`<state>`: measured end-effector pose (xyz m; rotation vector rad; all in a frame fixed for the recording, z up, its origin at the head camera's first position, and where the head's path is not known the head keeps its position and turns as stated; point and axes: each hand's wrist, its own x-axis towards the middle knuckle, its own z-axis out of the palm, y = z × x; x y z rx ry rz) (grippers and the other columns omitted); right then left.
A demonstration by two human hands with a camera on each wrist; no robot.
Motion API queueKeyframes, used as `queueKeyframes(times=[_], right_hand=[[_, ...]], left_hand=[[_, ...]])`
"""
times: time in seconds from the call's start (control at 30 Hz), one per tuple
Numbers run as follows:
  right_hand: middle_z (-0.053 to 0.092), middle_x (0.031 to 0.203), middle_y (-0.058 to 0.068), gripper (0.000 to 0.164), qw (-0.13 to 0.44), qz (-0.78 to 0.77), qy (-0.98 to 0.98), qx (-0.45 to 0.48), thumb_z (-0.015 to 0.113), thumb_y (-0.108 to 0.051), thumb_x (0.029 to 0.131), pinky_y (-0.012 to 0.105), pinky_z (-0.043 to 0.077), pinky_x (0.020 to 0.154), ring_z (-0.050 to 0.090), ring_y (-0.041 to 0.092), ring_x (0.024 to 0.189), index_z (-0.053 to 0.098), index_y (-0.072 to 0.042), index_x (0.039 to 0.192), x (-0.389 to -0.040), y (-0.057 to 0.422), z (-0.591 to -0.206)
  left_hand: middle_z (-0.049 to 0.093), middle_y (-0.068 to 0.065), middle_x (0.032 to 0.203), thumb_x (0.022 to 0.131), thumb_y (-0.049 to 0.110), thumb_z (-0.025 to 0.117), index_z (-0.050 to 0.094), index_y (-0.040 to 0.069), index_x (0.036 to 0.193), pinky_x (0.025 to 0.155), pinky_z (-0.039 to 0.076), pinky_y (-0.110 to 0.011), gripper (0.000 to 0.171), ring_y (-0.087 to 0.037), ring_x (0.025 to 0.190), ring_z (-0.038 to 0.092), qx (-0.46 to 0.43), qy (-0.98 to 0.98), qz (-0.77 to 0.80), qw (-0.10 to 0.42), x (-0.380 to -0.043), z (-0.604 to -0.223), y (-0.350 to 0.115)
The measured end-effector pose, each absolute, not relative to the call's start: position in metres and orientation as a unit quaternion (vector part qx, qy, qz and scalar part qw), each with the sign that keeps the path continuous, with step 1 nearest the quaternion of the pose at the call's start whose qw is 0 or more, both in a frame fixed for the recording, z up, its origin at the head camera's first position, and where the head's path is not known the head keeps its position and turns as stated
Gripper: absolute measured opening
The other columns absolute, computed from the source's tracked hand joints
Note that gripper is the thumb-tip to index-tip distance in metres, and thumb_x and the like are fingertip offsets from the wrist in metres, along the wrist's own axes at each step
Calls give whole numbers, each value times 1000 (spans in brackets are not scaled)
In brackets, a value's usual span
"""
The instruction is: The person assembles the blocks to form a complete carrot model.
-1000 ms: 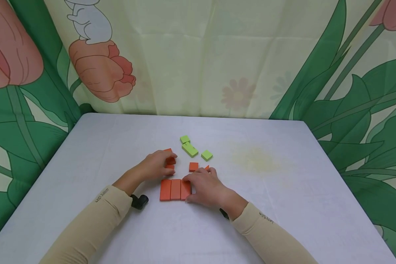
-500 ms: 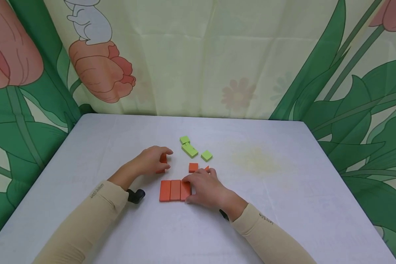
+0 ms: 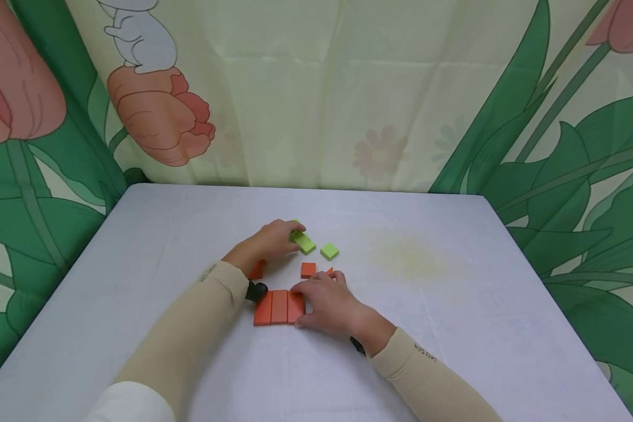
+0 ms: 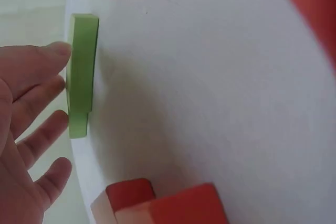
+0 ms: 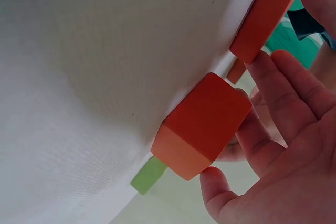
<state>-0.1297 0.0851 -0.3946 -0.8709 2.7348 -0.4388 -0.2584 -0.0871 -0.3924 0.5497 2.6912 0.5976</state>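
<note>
In the head view my left hand (image 3: 276,237) reaches over the green blocks, thumb and fingers apart around a long green block (image 3: 304,242). The left wrist view has the thumb (image 4: 52,56) beside this block's edge, the other fingers spread. A small green block behind it is mostly hidden by the fingers. With thumb and index finger, my right hand (image 3: 329,302) holds the ends of the rightmost red block (image 3: 296,308) in a row of three lying flat. Close to its other fingers is a loose red block (image 5: 205,119); contact is hard to tell.
A square green block (image 3: 329,251) and a square red block (image 3: 308,270) lie behind the row. More red blocks (image 3: 256,271) sit by the left wrist, partly hidden. The black wrist camera (image 3: 256,291) overlaps the row's left block. A printed curtain (image 3: 295,117) hangs behind the white table (image 3: 427,351).
My left hand drew red blocks to the left, let go of them, then moved right and away to the green blocks. The right hand has stayed at the row.
</note>
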Motion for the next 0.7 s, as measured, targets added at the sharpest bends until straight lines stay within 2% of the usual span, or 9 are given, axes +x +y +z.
queueKeyframes(times=[0.33, 0.7], right_hand=[[64, 123, -11, 52, 123, -145, 935, -298, 81, -35, 84, 56, 27, 101, 47, 21, 123, 65, -19, 131, -130, 84, -394], [64, 123, -8, 53, 133, -152, 936, -290, 81, -34, 84, 56, 26, 102, 46, 23, 125, 65, -18, 132, -129, 83, -392]], left_hand=[[63, -5, 125, 95, 12, 62, 65, 14, 129, 100, 40, -48, 34, -28, 118, 50, 181, 958, 168, 147, -254, -393, -94], [67, 0, 110, 91, 16, 72, 69, 12, 118, 93, 42, -46, 27, -24, 104, 53, 193, 960, 151, 135, -219, -392, -125]])
